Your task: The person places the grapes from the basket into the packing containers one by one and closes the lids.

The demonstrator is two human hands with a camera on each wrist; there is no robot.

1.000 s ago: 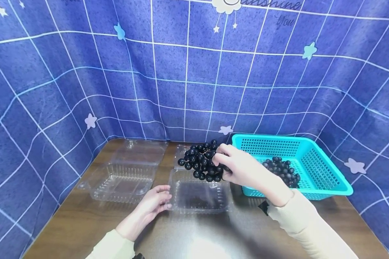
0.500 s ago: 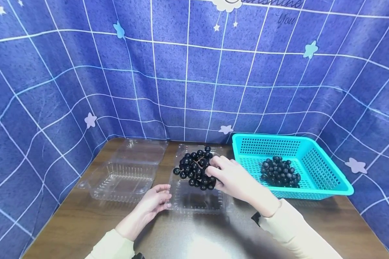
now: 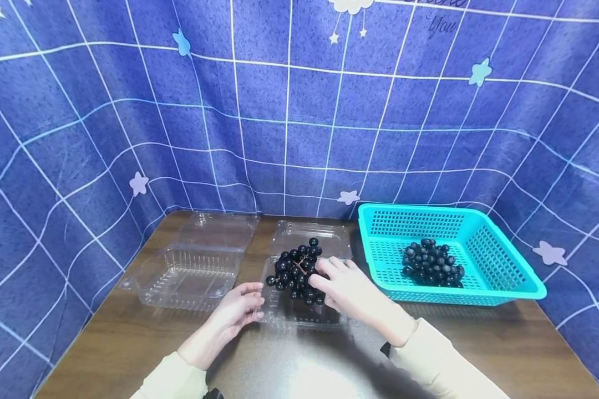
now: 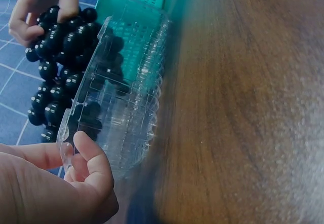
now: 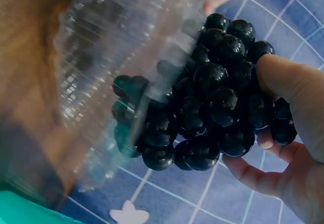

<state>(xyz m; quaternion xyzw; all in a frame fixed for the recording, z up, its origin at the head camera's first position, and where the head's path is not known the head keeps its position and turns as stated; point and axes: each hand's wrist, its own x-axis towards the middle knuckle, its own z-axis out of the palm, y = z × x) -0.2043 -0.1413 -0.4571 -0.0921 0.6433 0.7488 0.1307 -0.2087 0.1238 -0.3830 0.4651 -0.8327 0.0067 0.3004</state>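
So the right hand (image 3: 346,285) has a proper pinch on a bunch of dark grapes (image 3: 292,271); thumb on one side, fingers curled in on the other, and the gap between them is just filled by grapes near the top of the bunch; the rest hangs out to the left of that grip, with a bit of brown stem showing. Right below the grip is an open clear container (image 4: 147,77); some grapes show through its wall in the left wrist view, others sit above the rim, and I can't tell if any touch the bottom.

Left hand (image 3: 237,310) is across from it, pinching the container's near-left edge between thumb and fingertips; barely parted, only the thin plastic in there. The clear lid (image 3: 336,235) lies flipped back, just behind the right-hand grip; a second open clear container (image 3: 162,299) sits left of the left hand; off to the right of the grape grip there's a turquoise basket (image 3: 509,297) with another dark bunch (image 3: 431,263) inside.
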